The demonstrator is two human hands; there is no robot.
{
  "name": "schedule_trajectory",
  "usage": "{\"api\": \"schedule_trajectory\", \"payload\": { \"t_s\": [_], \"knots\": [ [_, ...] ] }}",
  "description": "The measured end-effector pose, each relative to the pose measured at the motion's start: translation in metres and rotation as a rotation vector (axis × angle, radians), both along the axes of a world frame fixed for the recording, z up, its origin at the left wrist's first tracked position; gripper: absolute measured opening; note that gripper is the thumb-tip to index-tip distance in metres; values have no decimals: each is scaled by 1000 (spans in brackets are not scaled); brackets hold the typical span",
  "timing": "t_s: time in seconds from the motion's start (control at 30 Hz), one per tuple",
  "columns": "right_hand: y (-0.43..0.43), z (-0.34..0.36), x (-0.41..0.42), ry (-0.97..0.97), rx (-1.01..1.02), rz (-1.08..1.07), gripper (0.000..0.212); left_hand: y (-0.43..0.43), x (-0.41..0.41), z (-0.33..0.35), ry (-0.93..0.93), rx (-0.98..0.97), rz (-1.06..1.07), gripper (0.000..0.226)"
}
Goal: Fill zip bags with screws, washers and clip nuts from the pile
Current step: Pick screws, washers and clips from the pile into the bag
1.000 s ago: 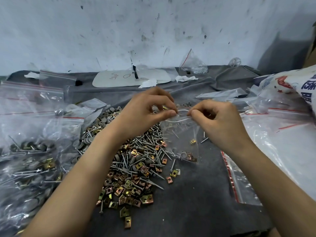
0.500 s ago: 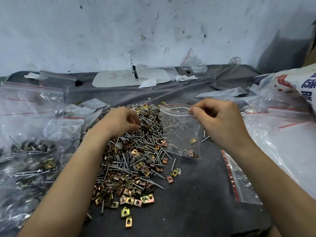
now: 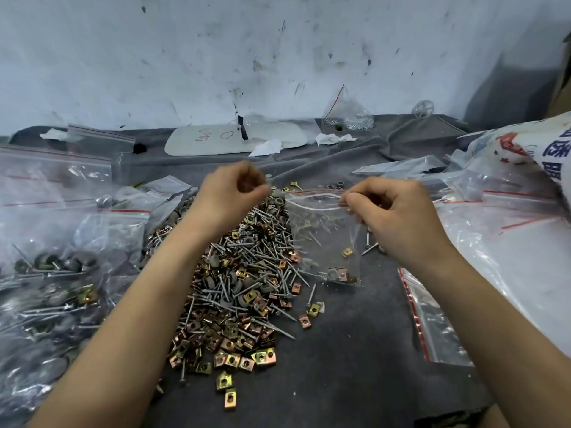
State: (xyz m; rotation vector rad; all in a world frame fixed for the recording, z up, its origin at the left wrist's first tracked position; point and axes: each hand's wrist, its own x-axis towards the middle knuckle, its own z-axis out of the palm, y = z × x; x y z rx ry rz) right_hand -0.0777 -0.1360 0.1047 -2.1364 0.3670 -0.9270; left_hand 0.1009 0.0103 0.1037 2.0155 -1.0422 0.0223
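Head view. The right hand (image 3: 392,214) pinches the right end of the mouth of a small clear zip bag (image 3: 324,239), thumb and curled fingers closed on the rim. The bag hangs with its bottom on the grey cloth (image 3: 355,350), just right of the pile (image 3: 241,288) of screws, washers and clip nuts. A few parts (image 3: 338,276) lie in the bag's lower corner. The left hand (image 3: 234,193) hovers over the pile's far end, just left of the bag's mouth, with its fingers curled together; blur hides whether anything is between them. The step is judged to be loading. It goes best with the mouth held gaping toward the left hand and pieces released low inside the rim, screws lengthwise so the points do not snag the film. Filled bags (image 3: 46,273) lie at left, empty bags (image 3: 509,242) at right.
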Motion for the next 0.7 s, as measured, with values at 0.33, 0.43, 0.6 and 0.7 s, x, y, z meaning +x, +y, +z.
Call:
{"api": "schedule_trajectory", "payload": {
  "t_s": [0.33,0.43,0.6,0.7],
  "knots": [
    [2,-2,0,17,-25,10,15,-6,-35,11,-120,-86,-401,7],
    [2,-1,0,9,-16,4,15,-6,-31,9,-154,-77,-352,11],
    [2,0,-1,1,-9,5,14,-1,-19,10,-134,-206,-249,11],
    [2,-1,-1,4,-9,1,14,0,-7,9,-181,-159,-137,18]
  ]
}}
